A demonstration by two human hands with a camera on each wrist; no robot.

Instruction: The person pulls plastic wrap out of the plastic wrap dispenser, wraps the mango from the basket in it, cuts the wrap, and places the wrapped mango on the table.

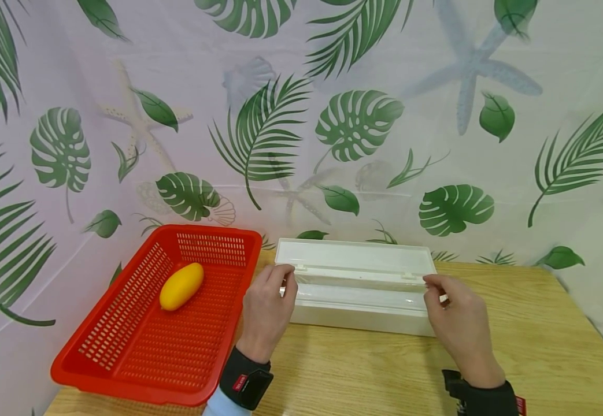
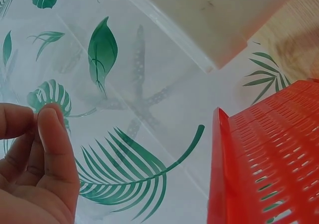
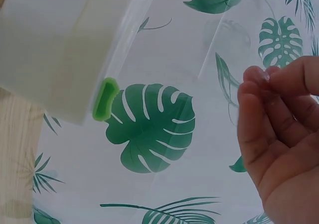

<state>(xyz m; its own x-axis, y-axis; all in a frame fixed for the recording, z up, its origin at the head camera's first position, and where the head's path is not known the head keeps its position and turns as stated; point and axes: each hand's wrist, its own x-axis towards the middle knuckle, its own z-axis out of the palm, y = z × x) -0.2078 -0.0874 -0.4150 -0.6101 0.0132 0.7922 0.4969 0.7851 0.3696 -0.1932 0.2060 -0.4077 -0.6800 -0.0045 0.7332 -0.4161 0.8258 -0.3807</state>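
A long white plastic wrap dispenser [image 1: 358, 322] lies on the table with its lid [image 1: 353, 254] raised at the back. Inside it, a shiny roll [image 1: 358, 297] shows. My left hand [image 1: 269, 306] is at the box's left end, thumb and forefinger pinched together. At the right end, my right hand [image 1: 459, 318] pinches in the same way. Clear plastic wrap glints at the right fingertips [image 3: 254, 74]; between the hands it is nearly invisible. A green end piece [image 3: 104, 99] shows on the dispenser in the right wrist view.
Left of the dispenser stands a red perforated basket [image 1: 213, 387], its rim close to my left forearm. A yellow oval fruit [image 1: 181, 286] lies in it. Behind the wooden table [image 1: 353, 375] hangs a leaf-printed cloth [image 1: 291, 144].
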